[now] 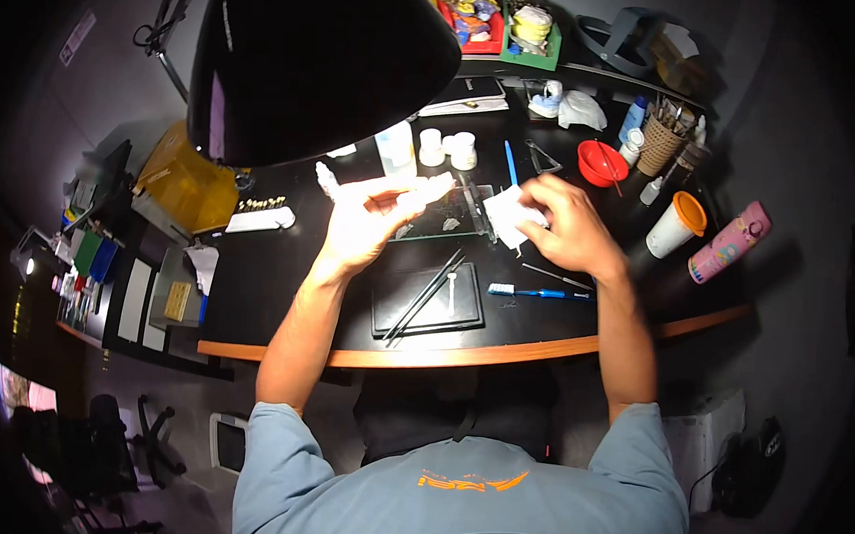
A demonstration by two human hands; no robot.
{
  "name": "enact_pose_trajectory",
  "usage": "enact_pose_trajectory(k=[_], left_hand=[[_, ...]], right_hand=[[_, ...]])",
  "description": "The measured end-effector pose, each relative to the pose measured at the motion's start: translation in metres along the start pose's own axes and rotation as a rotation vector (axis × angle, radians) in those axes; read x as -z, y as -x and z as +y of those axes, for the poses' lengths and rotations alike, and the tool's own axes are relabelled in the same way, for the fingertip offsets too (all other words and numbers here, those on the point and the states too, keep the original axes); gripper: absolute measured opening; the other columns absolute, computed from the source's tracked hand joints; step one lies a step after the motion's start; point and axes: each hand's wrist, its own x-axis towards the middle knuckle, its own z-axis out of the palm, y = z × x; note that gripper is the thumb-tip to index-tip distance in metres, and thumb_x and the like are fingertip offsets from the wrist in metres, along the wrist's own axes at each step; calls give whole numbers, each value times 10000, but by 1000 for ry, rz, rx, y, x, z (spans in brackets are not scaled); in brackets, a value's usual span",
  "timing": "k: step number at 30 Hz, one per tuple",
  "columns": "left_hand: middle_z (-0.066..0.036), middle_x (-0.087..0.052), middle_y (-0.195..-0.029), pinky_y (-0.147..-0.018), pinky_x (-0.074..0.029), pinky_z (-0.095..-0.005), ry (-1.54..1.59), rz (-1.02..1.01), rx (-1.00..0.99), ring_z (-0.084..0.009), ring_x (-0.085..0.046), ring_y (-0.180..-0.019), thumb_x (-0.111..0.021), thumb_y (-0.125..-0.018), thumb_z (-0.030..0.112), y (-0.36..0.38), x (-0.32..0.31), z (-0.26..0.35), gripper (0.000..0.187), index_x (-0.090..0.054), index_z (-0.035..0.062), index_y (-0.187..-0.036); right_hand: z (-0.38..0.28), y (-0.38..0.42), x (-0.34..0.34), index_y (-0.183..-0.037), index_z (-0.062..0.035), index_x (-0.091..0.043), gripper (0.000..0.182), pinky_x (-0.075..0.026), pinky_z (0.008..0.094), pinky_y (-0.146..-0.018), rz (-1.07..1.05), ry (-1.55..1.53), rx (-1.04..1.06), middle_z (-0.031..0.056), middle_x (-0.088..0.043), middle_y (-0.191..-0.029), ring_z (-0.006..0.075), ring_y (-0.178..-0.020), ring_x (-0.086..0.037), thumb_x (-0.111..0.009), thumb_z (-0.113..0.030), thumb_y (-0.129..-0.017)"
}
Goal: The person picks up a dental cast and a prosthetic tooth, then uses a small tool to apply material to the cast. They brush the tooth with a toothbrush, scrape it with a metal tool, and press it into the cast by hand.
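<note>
1. The left hand point(368, 223) is raised above the bench point(286, 271), fingers drawn together and pinching a small pale object point(437, 185) at their tips; the lamp's glare washes it out, so I cannot tell what it is.
2. The right hand point(565, 225) is curled, its fingers pressed onto a white cloth point(506, 216) that lies against the bench just to its left.
3. Between the two hands lies a glass slab point(462, 212), with small pale bits on it.
4. Below the right hand, near the wrist, lie a blue-handled toothbrush point(538, 292) and a thin metal tool point(554, 276).
5. Below the left hand's fingers sits a black tray point(426, 305) with two long dark instruments across it.
6. Beyond the right hand stand a red bowl point(602, 163) and, further to its right, an orange-lidded cup point(676, 225) and a pink bottle point(730, 242).
7. Beyond the left hand stand small white jars point(449, 149), and a large black lamp shade point(312, 61) hangs over them.
</note>
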Motion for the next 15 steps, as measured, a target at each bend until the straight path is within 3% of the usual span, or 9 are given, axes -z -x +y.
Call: enact_pose_trajectory(k=[2, 5, 9, 14, 15], left_hand=[[-108, -762, -1096, -879, -562, -270, 38, -35, 16, -131, -689, -962, -767, -939, 54, -1, -7, -2, 351, -705, -36, -1273], [-116, -756, -1137, -919, -563, -286, 137, -29, 26, -135, -691, -988, -768, -941, 56, 4, -20, 0, 356, -702, -44, -1276], [-149, -756, -1126, -939, -565, -305, 216, -38, 49, -178, -712, -1005, -766, -935, 44, 13, -22, -6, 325, -704, -64, -1235], [-145, -761, -1111, -943, -576, -287, 260, -75, 114, -156, -715, -993, -757, -949, 46, 18, -20, -14, 270, -720, -73, -1189], [-169, -762, -1069, -884, -577, -313, 315, -33, 161, -173, -718, -948, -766, -936, 52, 18, -20, -19, 201, -728, -58, -1101]], right_hand=[[-17, -17, -21, -1231, -15, -678, 444, -606, 354, -803, 175, -356, 52, 138, -654, -1160, 245, -986, -688, -836, -118, -829], [-28, -25, -44, -1297, -17, -657, 455, -621, 357, -891, 172, -657, 74, 92, -639, -1246, 206, -1101, -669, -831, -99, -885], [-23, -20, -68, -1133, 30, -704, 226, -645, 288, -861, 162, -846, -7, 97, -678, -1121, 161, -1051, -689, -760, 22, -914], [-18, -13, -74, -1086, 18, -720, 195, -653, 292, -848, 151, -781, 56, 109, -694, -1083, 164, -989, -704, -771, 27, -898], [-16, -13, -73, -1084, 12, -721, 199, -654, 293, -842, 134, -744, 99, 111, -698, -1077, 163, -978, -705, -776, 27, -893]])
